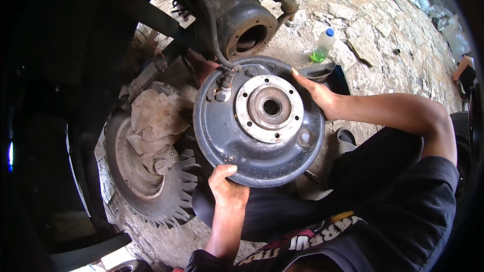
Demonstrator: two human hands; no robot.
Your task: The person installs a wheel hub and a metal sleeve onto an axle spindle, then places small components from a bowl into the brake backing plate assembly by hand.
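A round black brake backing plate [217, 136], with a pale bolt-hole flange [243, 108] round its central bore, faces up in front of me. My left hand [228, 187] grips its near rim, thumb on top and fingers hidden underneath. On the far right rim, my right hand [318, 94] holds on with its thumb along the edge; its other fingers are out of sight behind. A black hose [214, 38] comes down from above to a metal fitting [223, 93] at the plate's upper left. Just beyond stands a rusty axle housing [242, 20] with a round opening.
A knobbly tyre [169, 204] lies at the left, a brown cloth [157, 126] draped over its wheel. A bottle of green liquid [322, 46] with a blue cap stands on the stone floor [378, 25]. A metal joint [288, 6] juts out at the top. Another person's arm [461, 68] shows far right.
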